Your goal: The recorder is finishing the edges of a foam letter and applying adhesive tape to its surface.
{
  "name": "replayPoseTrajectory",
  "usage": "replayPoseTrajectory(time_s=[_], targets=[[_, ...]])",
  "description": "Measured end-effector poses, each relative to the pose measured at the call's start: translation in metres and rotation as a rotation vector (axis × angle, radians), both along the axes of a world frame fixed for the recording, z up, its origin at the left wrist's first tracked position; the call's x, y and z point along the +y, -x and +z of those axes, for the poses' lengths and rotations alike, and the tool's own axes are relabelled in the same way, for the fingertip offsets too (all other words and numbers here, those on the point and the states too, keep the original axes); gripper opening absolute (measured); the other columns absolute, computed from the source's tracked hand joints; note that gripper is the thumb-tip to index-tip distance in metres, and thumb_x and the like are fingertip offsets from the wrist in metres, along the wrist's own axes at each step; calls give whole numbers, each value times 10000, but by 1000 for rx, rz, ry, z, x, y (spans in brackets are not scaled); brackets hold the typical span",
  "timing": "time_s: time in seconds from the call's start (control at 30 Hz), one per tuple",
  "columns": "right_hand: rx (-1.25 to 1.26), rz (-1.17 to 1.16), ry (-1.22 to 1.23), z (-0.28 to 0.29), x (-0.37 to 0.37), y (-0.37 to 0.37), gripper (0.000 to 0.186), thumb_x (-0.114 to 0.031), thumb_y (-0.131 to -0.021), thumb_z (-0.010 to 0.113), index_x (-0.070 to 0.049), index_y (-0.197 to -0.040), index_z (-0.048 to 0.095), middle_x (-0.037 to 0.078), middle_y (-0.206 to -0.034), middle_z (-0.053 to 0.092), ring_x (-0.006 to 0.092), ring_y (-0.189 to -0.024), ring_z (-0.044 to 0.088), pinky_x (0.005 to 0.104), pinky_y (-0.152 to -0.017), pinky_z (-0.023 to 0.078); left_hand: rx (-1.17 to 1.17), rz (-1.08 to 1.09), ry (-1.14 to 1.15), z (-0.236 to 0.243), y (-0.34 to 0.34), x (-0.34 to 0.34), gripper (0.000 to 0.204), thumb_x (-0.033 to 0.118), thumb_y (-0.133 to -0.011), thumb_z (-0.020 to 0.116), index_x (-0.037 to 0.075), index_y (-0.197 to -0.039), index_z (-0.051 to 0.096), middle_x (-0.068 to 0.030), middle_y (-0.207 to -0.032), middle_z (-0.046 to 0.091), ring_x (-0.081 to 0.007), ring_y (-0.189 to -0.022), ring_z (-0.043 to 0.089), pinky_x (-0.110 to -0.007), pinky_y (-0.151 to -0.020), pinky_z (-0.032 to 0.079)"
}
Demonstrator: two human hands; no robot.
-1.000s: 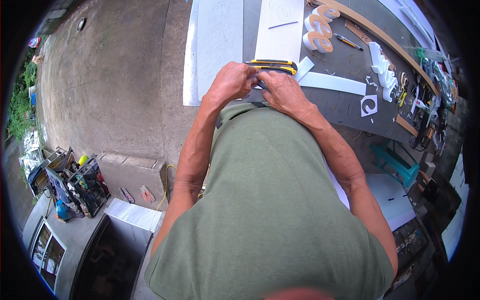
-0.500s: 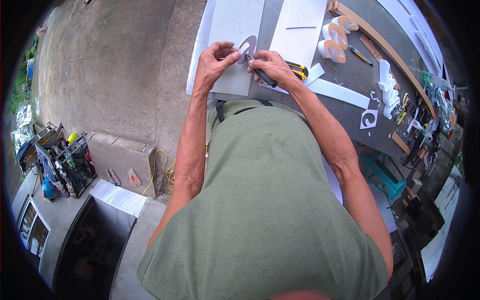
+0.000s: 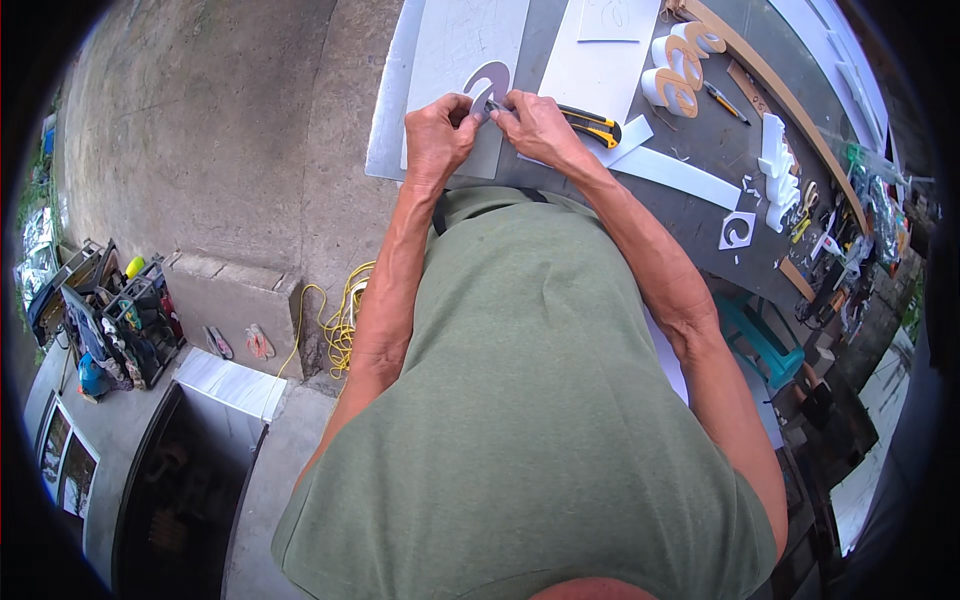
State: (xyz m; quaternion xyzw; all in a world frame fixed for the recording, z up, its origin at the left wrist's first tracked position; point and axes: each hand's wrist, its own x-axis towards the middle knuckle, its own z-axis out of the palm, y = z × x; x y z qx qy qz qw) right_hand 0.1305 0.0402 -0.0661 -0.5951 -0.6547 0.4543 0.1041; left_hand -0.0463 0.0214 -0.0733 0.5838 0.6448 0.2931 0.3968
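Note:
My left hand (image 3: 438, 138) pinches a curved cut-out letter shape (image 3: 491, 72) with a grey face and a white strip along its edge. It is held above a light grey sheet (image 3: 468, 35) on the table. Close against it on the right, my right hand (image 3: 543, 130) is closed, its fingertips meeting the piece. A small dark metal tip shows between the hands; the rest of that tool, which looked like pliers a moment ago, is hidden by my fingers. Just right of this hand lies a yellow-and-black utility knife (image 3: 592, 124).
On the dark table (image 3: 690, 150) lie a white board (image 3: 590, 75), a white strip (image 3: 680, 181), built-up letters (image 3: 672, 90), a pen-like tool (image 3: 726, 102), white foam pieces (image 3: 777, 170) and a square offcut (image 3: 737, 231). A wooden strip (image 3: 790, 105) runs along the far side. A teal stool (image 3: 765, 345) stands below right.
Both hands have drawn closer together, and my left fingers have closed on the curved piece. My right hand has turned, hiding the dark pliers handles that showed before.

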Motion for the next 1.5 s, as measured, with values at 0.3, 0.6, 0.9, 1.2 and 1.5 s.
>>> replayPoseTrajectory(time_s=[0.3,0.6,0.9,1.2,1.5], targets=[[-1,-28,194,23,-1,7,335,-228,-938,561,88,-899,665,303,-711,651,451,-748,692,512,-761,535,54,54,-84,-10,-7,-12,164,105,-812,765,-18,-919,745,-135,-727,729,-182,-637,713,-312,-634,566],[-55,19,-36,1,-3,8,302,-210,-906,576,75,-881,673,308,-776,654,474,-789,675,518,-750,525,70,25,-246,-22,-12,-15,136,58,-805,746,-27,-910,728,-153,-758,711,-212,-609,684,-330,-594,539],[-64,18,-35,8,-14,4,268,-192,-903,595,64,-890,676,306,-787,655,486,-810,667,533,-758,515,50,51,-196,-20,-13,-19,145,58,-804,748,-27,-919,721,-144,-773,708,-210,-615,684,-323,-592,540],[-69,29,-63,8,-8,5,239,-178,-904,602,49,-877,673,301,-778,657,490,-797,665,539,-746,513,23,28,-232,-19,-13,-23,122,46,-794,720,-8,-899,693,-169,-791,683,-328,-684,678,-410,-635,532],[-125,29,-104,0,-13,5,253,-191,-903,608,52,-861,665,312,-761,647,497,-766,662,539,-726,522,78,9,-271,-25,-15,-21,159,51,-798,746,-13,-936,697,-134,-775,682,-228,-605,665,-339,-584,530]])
